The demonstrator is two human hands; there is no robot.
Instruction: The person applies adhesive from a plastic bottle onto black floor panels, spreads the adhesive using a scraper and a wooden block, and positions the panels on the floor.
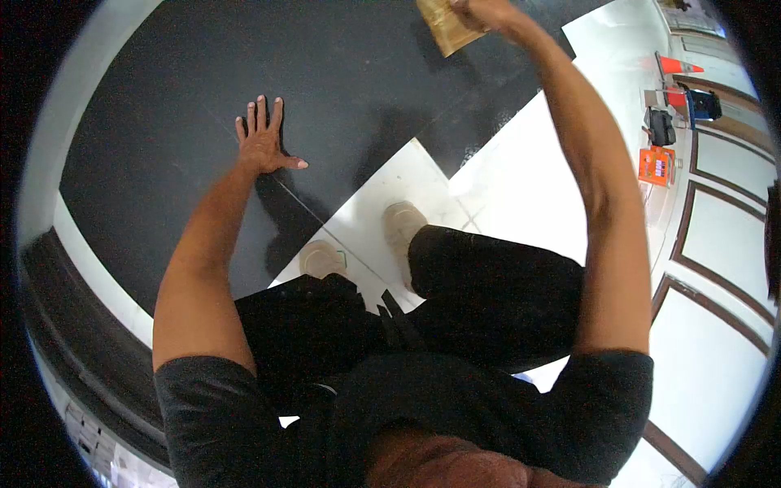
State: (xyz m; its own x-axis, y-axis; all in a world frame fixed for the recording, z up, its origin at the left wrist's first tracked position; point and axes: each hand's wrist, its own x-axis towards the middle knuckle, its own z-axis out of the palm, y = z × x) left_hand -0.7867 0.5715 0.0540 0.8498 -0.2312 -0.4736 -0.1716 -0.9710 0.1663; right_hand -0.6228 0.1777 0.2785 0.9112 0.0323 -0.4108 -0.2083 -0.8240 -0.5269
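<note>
My left hand (262,146) lies flat on the dark floor covering (342,73), its fingers spread and nothing held. At the top of the view, my right hand (486,14) is closed on the edge of a flat, yellowish-tan rectangular pad (450,31), whose far part is cut off by the frame. The pad is over the dark covering, but I cannot tell whether it touches the surface. A stepped edge divides the dark covering from the white tiles (521,175). My beige shoes (400,224) are at this edge, between my two arms.
Along the right wall stand an orange traffic cone (679,65), a dark bag (661,128) and an orange box (656,166). White wall panels with brown trim (724,224) run down the right side. A white border and dark ledge (106,325) curve along the left.
</note>
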